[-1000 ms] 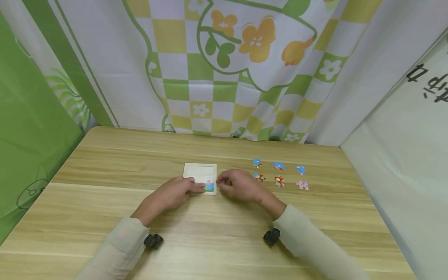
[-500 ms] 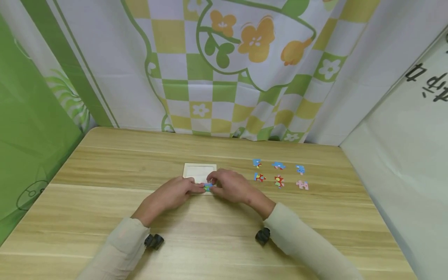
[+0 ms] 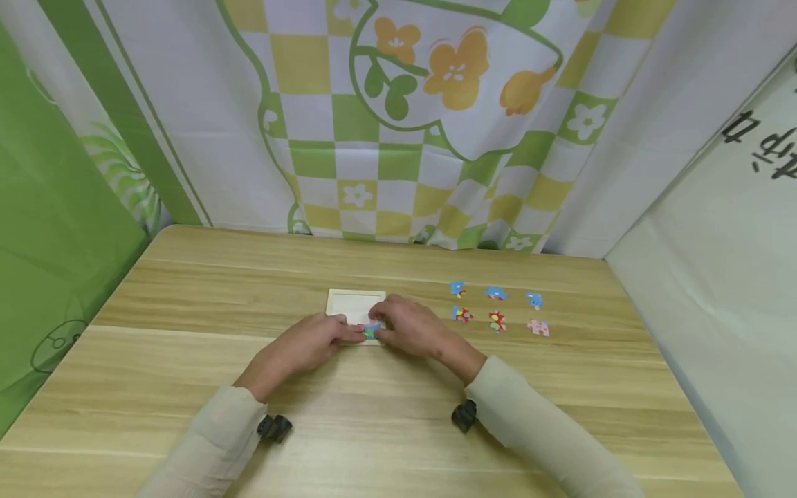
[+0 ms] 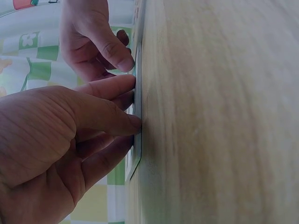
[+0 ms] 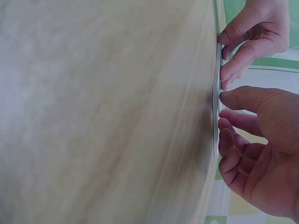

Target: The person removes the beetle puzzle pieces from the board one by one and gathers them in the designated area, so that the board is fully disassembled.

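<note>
Left hand [image 3: 309, 344] rests on the near left edge of the tray [image 3: 353, 302], fingers extended and pressing, gripping nothing. Right hand [image 3: 413, 327] is at the tray's near right corner, fingertips bent onto a blue-green piece [image 3: 371, 331] seated in the tray; whether it pinches the piece cannot be told. Tray lies flat mid-bench [image 3: 187, 290]. Six loose pieces [image 3: 496, 308] lie well right of it.

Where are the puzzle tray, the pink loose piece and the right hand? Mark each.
puzzle tray [image 3: 349, 301], head view, bare far-left part.
pink loose piece [image 3: 538, 327], head view, its middle.
right hand [image 3: 411, 328], head view, back of hand.
</note>
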`<state>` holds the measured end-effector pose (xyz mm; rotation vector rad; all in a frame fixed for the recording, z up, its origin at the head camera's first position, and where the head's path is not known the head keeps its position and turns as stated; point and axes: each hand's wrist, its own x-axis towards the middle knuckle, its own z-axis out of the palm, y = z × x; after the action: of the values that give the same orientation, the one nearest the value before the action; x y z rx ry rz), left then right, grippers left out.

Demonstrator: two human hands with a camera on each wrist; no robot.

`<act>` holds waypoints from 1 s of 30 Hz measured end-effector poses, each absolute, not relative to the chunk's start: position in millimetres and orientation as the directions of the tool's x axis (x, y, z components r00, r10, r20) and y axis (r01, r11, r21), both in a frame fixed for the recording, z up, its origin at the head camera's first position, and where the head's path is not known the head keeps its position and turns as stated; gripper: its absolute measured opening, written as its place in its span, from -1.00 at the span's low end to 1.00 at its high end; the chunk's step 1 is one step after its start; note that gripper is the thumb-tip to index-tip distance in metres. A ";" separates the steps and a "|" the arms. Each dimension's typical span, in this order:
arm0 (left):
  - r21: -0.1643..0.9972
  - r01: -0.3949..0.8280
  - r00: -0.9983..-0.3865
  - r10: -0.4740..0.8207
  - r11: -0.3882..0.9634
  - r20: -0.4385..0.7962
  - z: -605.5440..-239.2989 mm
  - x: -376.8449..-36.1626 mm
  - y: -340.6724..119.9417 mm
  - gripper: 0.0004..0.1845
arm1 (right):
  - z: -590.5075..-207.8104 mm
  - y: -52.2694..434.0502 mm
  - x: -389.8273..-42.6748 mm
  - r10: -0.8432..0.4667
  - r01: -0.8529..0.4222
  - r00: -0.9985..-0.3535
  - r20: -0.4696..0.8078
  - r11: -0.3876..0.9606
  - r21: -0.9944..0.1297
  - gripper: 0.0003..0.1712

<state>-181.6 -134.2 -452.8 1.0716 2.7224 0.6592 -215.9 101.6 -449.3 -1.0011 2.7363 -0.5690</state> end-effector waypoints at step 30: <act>0.470 0.620 -0.728 0.684 0.628 0.046 -453.6 -183.2 -134.6 -0.52 | -444.5 92.3 -218.3 -0.598 -0.495 -0.798 -0.074 0.720 -0.486 -0.72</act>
<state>-183.2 -134.6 -453.6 1.0908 2.7100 0.7038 -218.3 92.3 -444.5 -0.8712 2.6996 -0.6667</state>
